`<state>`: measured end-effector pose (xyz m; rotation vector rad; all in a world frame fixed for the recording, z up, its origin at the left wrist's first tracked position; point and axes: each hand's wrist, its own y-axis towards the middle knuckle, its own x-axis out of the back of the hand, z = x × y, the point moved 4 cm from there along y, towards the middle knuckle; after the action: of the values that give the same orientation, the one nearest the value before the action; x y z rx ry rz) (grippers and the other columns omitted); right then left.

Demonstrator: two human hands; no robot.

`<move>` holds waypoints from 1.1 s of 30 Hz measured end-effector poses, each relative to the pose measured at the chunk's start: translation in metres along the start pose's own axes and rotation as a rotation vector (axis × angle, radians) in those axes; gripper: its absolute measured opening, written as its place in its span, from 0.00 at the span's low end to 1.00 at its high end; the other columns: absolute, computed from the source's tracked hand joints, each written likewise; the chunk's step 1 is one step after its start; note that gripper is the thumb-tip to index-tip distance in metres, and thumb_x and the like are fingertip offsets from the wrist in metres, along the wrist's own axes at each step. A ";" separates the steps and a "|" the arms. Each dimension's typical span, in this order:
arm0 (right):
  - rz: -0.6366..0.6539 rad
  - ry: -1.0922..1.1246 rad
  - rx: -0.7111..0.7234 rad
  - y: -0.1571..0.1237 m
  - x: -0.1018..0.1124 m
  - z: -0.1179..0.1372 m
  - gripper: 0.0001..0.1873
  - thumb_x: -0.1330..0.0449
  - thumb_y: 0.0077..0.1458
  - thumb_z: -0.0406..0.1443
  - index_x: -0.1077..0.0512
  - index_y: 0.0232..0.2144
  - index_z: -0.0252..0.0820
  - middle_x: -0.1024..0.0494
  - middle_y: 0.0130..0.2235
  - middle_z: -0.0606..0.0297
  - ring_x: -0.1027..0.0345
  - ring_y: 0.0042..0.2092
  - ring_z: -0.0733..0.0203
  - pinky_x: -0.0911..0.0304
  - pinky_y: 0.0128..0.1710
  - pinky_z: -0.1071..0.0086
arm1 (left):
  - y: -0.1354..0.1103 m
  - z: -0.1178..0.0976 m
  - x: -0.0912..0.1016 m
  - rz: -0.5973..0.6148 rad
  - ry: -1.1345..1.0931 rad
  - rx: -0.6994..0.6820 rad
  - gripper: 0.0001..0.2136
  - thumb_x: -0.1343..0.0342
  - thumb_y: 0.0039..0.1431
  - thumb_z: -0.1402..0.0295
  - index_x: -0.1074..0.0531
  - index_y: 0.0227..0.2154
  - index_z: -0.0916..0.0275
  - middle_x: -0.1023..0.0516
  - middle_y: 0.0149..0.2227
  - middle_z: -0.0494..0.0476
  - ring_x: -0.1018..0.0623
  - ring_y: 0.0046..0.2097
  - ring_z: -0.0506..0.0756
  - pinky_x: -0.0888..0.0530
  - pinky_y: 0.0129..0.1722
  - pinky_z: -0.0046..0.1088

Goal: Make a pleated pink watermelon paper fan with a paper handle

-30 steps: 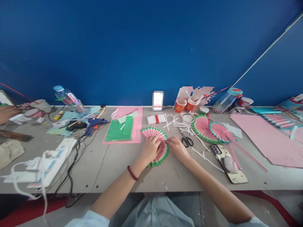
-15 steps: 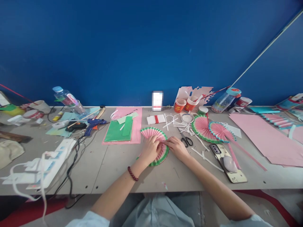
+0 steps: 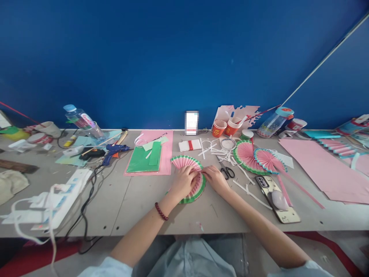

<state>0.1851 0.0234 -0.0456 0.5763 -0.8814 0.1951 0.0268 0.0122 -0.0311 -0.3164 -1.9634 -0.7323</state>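
Note:
A pleated paper fan (image 3: 198,189), pink with a green rim, lies spread in a near circle on the table in front of me. My left hand (image 3: 183,182) rests over its middle and left part, fingers bent and pressing the folds, hiding the centre. At the fan's right edge, my right hand (image 3: 215,177) has its thumb and fingertips pinched together on the pleats. Just beyond the right hand lie black-handled scissors (image 3: 227,173).
Green paper (image 3: 144,159) lies on pink sheets to the left, near a blue glue gun (image 3: 115,152) and a white power strip (image 3: 65,200). Finished fans (image 3: 245,156), paper strips (image 3: 250,196), a phone (image 3: 278,206) and red cups (image 3: 219,129) are on the right.
My right hand has shifted slightly left, its fingertips drawn closer together at the fan's edge. The left hand and the fan have barely moved.

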 end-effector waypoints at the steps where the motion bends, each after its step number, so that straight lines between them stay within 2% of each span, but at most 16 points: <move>1: -0.003 -0.005 -0.003 0.000 0.000 0.000 0.09 0.47 0.59 0.30 0.27 0.36 0.42 0.22 0.35 0.59 0.31 0.39 0.55 0.33 0.41 0.61 | -0.001 0.000 0.000 0.008 0.017 -0.008 0.12 0.51 0.62 0.70 0.26 0.46 0.59 0.28 0.49 0.61 0.30 0.51 0.60 0.31 0.50 0.42; 9: -0.002 -0.026 -0.002 0.001 -0.001 -0.003 0.09 0.47 0.58 0.29 0.28 0.35 0.42 0.23 0.34 0.59 0.31 0.39 0.55 0.33 0.40 0.62 | -0.003 -0.006 -0.001 0.063 0.097 -0.049 0.16 0.51 0.63 0.66 0.30 0.52 0.56 0.32 0.54 0.63 0.33 0.55 0.63 0.33 0.52 0.45; 16: -0.038 0.030 -0.015 -0.003 0.004 -0.004 0.11 0.47 0.56 0.28 0.27 0.38 0.42 0.22 0.36 0.60 0.30 0.41 0.56 0.32 0.42 0.62 | -0.002 -0.007 0.002 0.060 0.055 -0.034 0.14 0.48 0.60 0.67 0.28 0.49 0.58 0.31 0.53 0.61 0.33 0.55 0.62 0.33 0.53 0.43; 20: -0.067 0.041 0.030 -0.004 0.006 -0.003 0.13 0.47 0.55 0.27 0.26 0.37 0.43 0.23 0.38 0.59 0.30 0.42 0.56 0.32 0.44 0.60 | -0.002 -0.005 0.001 0.064 0.022 -0.016 0.14 0.47 0.60 0.67 0.28 0.49 0.57 0.31 0.53 0.60 0.33 0.55 0.61 0.33 0.53 0.43; 27: -0.005 -0.091 0.107 -0.008 0.007 0.004 0.16 0.49 0.56 0.26 0.25 0.40 0.43 0.23 0.40 0.57 0.31 0.43 0.54 0.31 0.44 0.59 | -0.003 -0.005 -0.001 0.056 0.039 -0.020 0.13 0.48 0.60 0.67 0.28 0.47 0.58 0.32 0.53 0.60 0.34 0.55 0.62 0.33 0.53 0.43; 33: 0.062 -0.177 0.164 -0.013 0.012 0.006 0.21 0.50 0.55 0.24 0.28 0.49 0.40 0.22 0.45 0.56 0.31 0.48 0.53 0.32 0.50 0.57 | -0.003 -0.007 0.000 0.062 0.065 -0.039 0.12 0.49 0.61 0.66 0.27 0.45 0.59 0.32 0.53 0.61 0.34 0.55 0.62 0.33 0.53 0.43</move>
<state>0.1933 0.0086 -0.0383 0.7268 -1.0621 0.2777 0.0305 0.0051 -0.0302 -0.3715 -1.8717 -0.7327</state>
